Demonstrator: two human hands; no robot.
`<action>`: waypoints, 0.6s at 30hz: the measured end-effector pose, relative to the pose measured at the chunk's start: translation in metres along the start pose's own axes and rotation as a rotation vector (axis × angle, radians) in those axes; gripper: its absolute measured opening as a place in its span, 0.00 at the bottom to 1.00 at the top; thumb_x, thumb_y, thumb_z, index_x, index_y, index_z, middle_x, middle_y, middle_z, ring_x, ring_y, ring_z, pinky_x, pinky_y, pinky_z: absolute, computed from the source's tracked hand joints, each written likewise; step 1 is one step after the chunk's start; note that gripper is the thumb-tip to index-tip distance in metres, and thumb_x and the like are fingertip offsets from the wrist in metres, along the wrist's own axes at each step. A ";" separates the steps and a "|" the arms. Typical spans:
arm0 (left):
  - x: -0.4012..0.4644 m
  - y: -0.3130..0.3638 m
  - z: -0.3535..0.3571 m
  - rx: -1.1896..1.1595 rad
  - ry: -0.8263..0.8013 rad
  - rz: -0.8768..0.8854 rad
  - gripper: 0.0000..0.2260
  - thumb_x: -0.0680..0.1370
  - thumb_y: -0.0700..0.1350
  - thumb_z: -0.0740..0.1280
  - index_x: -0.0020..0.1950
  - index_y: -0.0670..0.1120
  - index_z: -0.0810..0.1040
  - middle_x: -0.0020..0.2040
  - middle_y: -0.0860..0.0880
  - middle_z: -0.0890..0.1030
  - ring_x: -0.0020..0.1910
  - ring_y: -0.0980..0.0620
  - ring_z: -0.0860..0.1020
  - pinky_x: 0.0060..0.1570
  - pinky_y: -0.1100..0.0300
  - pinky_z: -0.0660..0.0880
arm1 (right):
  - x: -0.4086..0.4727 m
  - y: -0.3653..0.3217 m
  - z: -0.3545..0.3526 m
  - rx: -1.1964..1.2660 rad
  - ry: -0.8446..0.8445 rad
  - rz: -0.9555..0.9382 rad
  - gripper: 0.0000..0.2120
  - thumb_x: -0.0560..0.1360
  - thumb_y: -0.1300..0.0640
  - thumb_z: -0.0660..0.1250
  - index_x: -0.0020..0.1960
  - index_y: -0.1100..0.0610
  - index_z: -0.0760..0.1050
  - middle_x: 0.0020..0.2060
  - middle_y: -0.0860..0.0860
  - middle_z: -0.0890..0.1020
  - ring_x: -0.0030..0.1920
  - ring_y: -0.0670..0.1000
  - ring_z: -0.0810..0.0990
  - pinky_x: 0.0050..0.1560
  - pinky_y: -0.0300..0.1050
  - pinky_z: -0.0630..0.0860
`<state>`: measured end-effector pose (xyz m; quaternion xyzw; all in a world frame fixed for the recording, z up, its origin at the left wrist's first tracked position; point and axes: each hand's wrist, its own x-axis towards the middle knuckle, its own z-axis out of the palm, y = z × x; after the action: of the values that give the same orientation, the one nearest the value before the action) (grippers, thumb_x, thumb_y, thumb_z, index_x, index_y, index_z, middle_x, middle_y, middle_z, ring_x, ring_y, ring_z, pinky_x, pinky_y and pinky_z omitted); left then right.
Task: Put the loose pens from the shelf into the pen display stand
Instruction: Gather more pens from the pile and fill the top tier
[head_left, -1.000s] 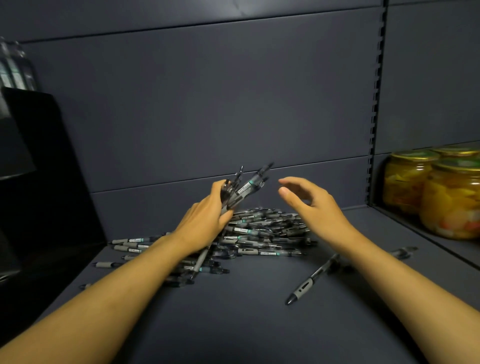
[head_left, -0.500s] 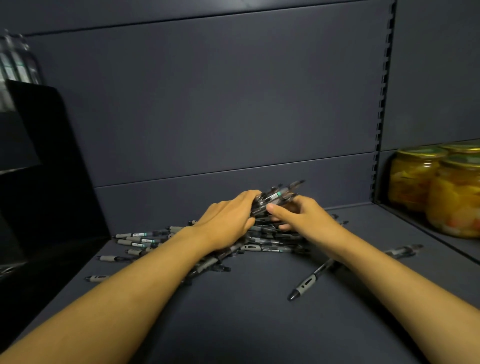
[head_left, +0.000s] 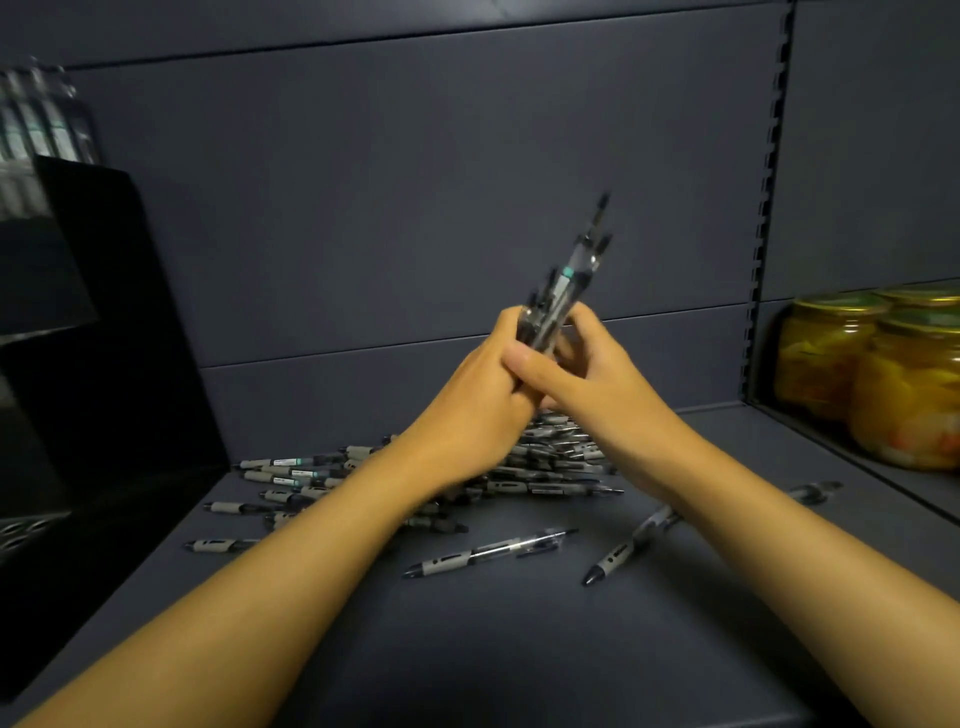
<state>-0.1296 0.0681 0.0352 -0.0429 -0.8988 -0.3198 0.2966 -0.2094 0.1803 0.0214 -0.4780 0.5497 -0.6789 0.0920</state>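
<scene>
A bundle of pens (head_left: 569, 280) points up and to the right, blurred by motion, held above the shelf. My left hand (head_left: 475, 400) grips its lower part, and my right hand (head_left: 587, 374) wraps round the same bundle from the right, thumb across the left fingers. Below and behind the hands lies a heap of loose pens (head_left: 550, 462) with grey grips. More loose pens (head_left: 291, 467) spread to the left. The black pen display stand (head_left: 93, 364) stands at the left edge of the shelf.
Two single pens (head_left: 488, 551) (head_left: 623, 551) lie on the dark shelf floor (head_left: 519, 649) in front of the heap, another pen (head_left: 815, 491) to the right. Jars of yellow preserves (head_left: 872, 374) stand in the bay at the right. Pens in clear packaging (head_left: 41, 124) sit at upper left.
Both hands dipped to the heap half a second ago and have since lifted together. The bundle now stands steeper and higher. One pen lies newly in front of the heap.
</scene>
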 end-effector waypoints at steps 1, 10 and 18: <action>-0.002 0.003 -0.003 -0.041 0.038 -0.004 0.09 0.82 0.41 0.59 0.60 0.52 0.69 0.46 0.56 0.80 0.43 0.59 0.79 0.42 0.60 0.77 | 0.001 -0.006 0.007 0.005 0.007 -0.001 0.25 0.74 0.50 0.71 0.69 0.53 0.69 0.51 0.45 0.83 0.52 0.42 0.83 0.50 0.38 0.78; -0.022 -0.003 -0.015 -0.154 0.117 -0.063 0.13 0.82 0.36 0.58 0.64 0.47 0.72 0.53 0.48 0.82 0.53 0.54 0.81 0.54 0.55 0.79 | 0.008 -0.011 0.049 -0.025 0.092 0.042 0.17 0.76 0.50 0.70 0.63 0.49 0.72 0.50 0.45 0.82 0.52 0.45 0.82 0.52 0.47 0.78; -0.037 -0.026 -0.009 -0.273 0.350 -0.116 0.10 0.80 0.38 0.65 0.60 0.47 0.75 0.50 0.55 0.83 0.50 0.65 0.81 0.49 0.71 0.75 | 0.013 0.004 0.071 -0.144 0.076 0.003 0.14 0.77 0.50 0.69 0.61 0.49 0.73 0.48 0.46 0.83 0.52 0.47 0.83 0.59 0.55 0.78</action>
<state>-0.1016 0.0465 0.0063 0.0251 -0.7831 -0.4576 0.4204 -0.1647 0.1232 0.0205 -0.4565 0.6008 -0.6551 0.0375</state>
